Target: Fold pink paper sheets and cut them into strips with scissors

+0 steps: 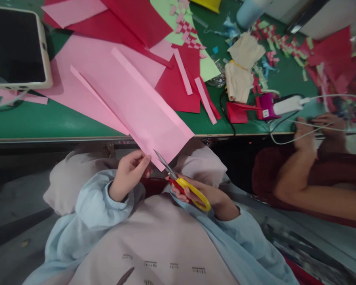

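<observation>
A long pink paper sheet (154,111) with folded long edges slants down off the table's front edge toward my lap. My left hand (130,172) pinches its lower left edge between thumb and fingers. In my right hand (192,190) are scissors (179,180) with yellow and red handles. Their blades lie over the lower end of the sheet and point up and left. Whether the blades are cutting into the paper cannot be made out.
The green table (14,122) bears a phone (16,47), red paper (182,85), pink strips (206,101), a cloth bundle (240,73) and a purple adapter (268,105) with cables. Another person's arm (299,182) is at the right.
</observation>
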`<state>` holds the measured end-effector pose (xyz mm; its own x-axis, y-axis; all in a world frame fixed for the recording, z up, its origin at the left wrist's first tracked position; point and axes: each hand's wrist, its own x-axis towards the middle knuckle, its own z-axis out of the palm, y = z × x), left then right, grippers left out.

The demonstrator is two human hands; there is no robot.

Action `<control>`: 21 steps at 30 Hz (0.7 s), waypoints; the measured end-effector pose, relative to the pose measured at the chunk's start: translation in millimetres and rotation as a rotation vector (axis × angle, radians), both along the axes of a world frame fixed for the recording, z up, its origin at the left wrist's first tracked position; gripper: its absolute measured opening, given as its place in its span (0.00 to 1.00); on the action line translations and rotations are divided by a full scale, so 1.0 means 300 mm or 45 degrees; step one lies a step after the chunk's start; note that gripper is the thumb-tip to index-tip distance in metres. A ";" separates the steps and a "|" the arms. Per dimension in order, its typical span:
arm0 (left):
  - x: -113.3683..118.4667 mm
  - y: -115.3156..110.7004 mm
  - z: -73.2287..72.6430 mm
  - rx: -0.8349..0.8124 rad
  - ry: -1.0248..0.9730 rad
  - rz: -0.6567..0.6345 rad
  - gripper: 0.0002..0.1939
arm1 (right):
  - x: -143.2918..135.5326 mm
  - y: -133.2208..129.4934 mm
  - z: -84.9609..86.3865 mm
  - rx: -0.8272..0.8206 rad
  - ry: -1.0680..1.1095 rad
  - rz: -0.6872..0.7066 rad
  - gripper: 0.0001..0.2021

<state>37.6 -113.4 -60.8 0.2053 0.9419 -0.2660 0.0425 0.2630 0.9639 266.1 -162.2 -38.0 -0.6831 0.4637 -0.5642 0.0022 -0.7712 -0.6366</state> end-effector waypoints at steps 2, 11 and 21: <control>0.000 -0.001 0.000 0.011 -0.008 -0.005 0.15 | -0.006 0.007 0.005 0.015 0.009 0.039 0.23; -0.001 -0.010 0.005 0.026 0.019 -0.023 0.16 | -0.011 0.022 0.015 0.073 -0.008 0.104 0.23; 0.000 -0.019 -0.005 0.032 0.034 -0.031 0.15 | -0.017 0.005 0.007 -0.065 0.000 0.036 0.22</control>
<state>37.6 -119.2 -62.2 0.2216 0.9431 -0.2478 0.0747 0.2370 0.9686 261.1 -160.8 -35.8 -0.6956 0.4149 -0.5865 0.0247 -0.8021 -0.5967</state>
